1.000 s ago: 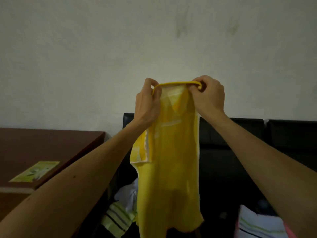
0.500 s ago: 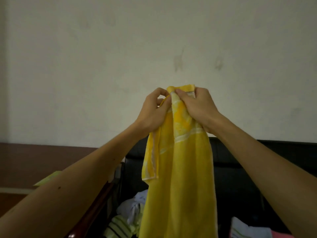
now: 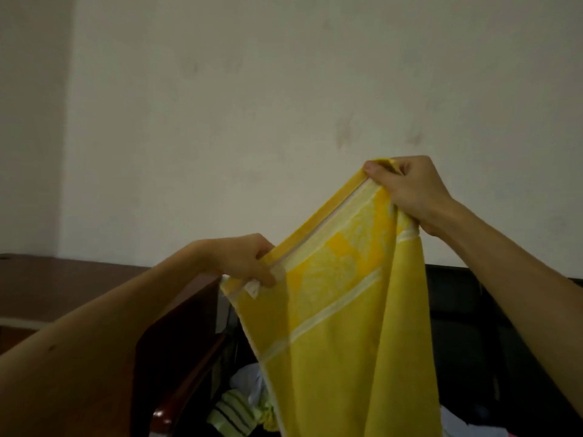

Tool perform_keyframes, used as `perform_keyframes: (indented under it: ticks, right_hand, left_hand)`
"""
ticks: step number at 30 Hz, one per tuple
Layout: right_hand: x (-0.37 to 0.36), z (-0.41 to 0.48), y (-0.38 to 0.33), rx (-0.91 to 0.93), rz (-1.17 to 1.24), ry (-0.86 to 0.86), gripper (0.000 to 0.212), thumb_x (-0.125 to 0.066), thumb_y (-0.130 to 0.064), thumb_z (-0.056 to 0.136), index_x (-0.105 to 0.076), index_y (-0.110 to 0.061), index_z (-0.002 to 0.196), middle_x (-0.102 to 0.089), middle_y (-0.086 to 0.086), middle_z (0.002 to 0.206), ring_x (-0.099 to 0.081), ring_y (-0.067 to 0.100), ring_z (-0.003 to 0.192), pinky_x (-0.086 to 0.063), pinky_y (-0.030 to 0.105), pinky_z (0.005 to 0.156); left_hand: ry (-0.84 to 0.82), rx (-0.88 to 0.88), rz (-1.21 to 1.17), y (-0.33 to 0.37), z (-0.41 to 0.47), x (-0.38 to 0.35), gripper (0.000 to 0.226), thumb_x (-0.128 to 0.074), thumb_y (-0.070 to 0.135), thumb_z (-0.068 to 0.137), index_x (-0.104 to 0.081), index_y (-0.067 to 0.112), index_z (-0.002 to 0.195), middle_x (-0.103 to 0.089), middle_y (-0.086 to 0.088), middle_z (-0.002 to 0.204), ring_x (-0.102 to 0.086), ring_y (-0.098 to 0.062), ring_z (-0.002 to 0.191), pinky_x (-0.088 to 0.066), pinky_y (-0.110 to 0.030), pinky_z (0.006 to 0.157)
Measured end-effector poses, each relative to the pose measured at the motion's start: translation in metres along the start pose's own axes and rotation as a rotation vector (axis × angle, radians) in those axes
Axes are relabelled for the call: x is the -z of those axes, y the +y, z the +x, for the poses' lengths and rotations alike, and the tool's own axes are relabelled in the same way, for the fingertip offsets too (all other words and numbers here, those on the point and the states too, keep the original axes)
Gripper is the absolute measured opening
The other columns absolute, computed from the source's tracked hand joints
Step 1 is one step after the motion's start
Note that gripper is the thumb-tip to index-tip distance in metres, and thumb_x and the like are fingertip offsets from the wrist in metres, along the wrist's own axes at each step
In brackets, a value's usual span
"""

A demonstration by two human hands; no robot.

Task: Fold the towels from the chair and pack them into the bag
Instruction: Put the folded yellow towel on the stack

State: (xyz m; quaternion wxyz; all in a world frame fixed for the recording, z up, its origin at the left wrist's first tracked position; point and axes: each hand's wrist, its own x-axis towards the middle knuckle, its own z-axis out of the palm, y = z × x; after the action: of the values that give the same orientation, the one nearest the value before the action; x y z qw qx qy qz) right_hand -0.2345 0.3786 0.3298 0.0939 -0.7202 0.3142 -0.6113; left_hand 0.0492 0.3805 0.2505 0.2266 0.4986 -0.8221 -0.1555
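On towel [image 3: 347, 326]: L hand [image 3: 247, 263], R hand [image 3: 410, 190].

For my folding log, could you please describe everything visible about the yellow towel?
The yellow towel is soft-looking cloth with a plain hem, pale stripes and a lighter pattern between them. It hangs in the air, top edge slanting up rightward. The left hand pinches its lower corner, the right hand its upper one; the bottom runs out of view.

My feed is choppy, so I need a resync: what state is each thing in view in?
Yellow patterned cloth towel: held up, hanging unfolded, top edge slanting down to the left.
Left hand: pinches that edge near its lower corner.
Right hand: grips the higher corner.
Green-striped towel: lying crumpled below, unfolded.
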Motion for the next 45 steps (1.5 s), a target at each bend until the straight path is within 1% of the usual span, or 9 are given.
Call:
perform_keyframes:
  ticks: [4,7,14,18,21,28,34,40,45]
  right_hand:
    - [0.005,-0.015,0.017,-0.114,0.027,-0.035,0.045,-0.068,-0.038,0.091,-0.068,0.007,0.094,-0.062,0.013,0.078,-0.06,0.021,0.069,-0.053,0.034,0.064]
    - [0.018,-0.035,0.031,-0.225,0.022,-0.115,0.029,-0.067,-0.038,0.091,-0.072,-0.009,0.09,-0.07,0.003,0.08,-0.067,0.015,0.071,-0.055,0.026,0.061]
    - [0.036,-0.108,0.101,-0.449,-0.245,-0.427,0.034,-0.067,-0.038,0.089,-0.074,-0.006,0.078,-0.076,0.003,0.074,-0.073,0.016,0.069,-0.055,0.026,0.065]
    - [0.024,-0.146,0.13,-0.524,-0.108,-0.276,0.033,-0.069,-0.037,0.088,-0.075,-0.005,0.081,-0.077,0.006,0.077,-0.074,0.02,0.071,-0.058,0.032,0.068]
    - [0.012,-0.175,0.144,-0.54,-0.017,-0.144,0.023,-0.07,-0.033,0.088,-0.075,-0.012,0.079,-0.077,0.005,0.079,-0.074,0.016,0.069,-0.059,0.029,0.062]
    - [-0.017,-0.239,0.157,-0.668,0.204,0.048,0.012,-0.071,-0.024,0.09,-0.073,-0.014,0.083,-0.076,0.0,0.077,-0.074,0.017,0.074,-0.061,0.033,0.064]
    - [-0.029,-0.294,0.147,-0.835,0.437,0.192,0.017,-0.065,-0.026,0.094,-0.07,-0.011,0.089,-0.075,0.0,0.073,-0.072,0.015,0.067,-0.058,0.028,0.055]
    - [-0.053,-0.33,0.149,-0.846,0.343,0.339,0.026,-0.066,-0.028,0.093,-0.066,-0.016,0.071,-0.064,0.004,0.066,-0.06,0.02,0.068,-0.052,0.035,0.065]
    - [-0.077,-0.357,0.146,-0.824,0.267,0.376,0.029,-0.069,-0.028,0.091,-0.067,-0.013,0.066,-0.061,0.003,0.065,-0.053,0.014,0.066,-0.045,0.033,0.062]
  left_hand:
    - [-0.031,0.088,0.085,-0.027,-0.006,0.0,0.009,-0.077,0.019,0.084,-0.072,0.018,0.092,-0.075,0.003,0.096,-0.072,-0.022,0.096,-0.059,-0.036,0.084]
    - [0.01,0.09,-0.041,-0.045,-0.014,0.008,0.021,-0.084,0.024,0.078,-0.077,0.013,0.095,-0.077,-0.005,0.098,-0.073,-0.027,0.095,-0.058,-0.047,0.089]
    - [-0.081,-0.059,-0.489,-0.077,-0.033,-0.002,0.041,-0.094,0.043,0.056,-0.078,0.012,0.078,-0.074,-0.009,0.082,-0.07,-0.02,0.076,-0.057,-0.03,0.071]
    - [0.243,-0.034,-0.69,-0.094,-0.035,-0.043,0.044,-0.086,0.044,0.069,-0.075,0.005,0.085,-0.071,-0.014,0.085,-0.068,-0.025,0.077,-0.059,-0.03,0.065]
    - [0.464,0.025,-0.745,-0.106,-0.04,-0.084,0.023,-0.068,0.028,0.083,-0.075,0.008,0.089,-0.074,-0.011,0.088,-0.07,-0.023,0.078,-0.059,-0.03,0.064]
    - [0.703,0.149,-0.713,-0.117,-0.067,-0.166,0.019,-0.061,0.026,0.096,-0.073,0.012,0.097,-0.075,-0.007,0.094,-0.074,-0.021,0.085,-0.062,-0.035,0.072]
    - [0.686,0.247,-0.78,-0.118,-0.101,-0.211,0.024,-0.065,0.034,0.085,-0.074,0.013,0.095,-0.076,-0.006,0.088,-0.074,-0.025,0.085,-0.062,-0.035,0.069]
    - [0.719,0.412,-0.909,-0.1,-0.126,-0.249,0.011,-0.065,0.019,0.094,-0.073,0.013,0.089,-0.076,-0.002,0.08,-0.074,-0.017,0.075,-0.06,-0.028,0.061]
    - [0.676,0.527,-1.024,-0.073,-0.133,-0.28,0.012,-0.071,0.018,0.09,-0.076,0.009,0.084,-0.075,-0.016,0.085,-0.073,-0.035,0.083,-0.062,-0.048,0.074]
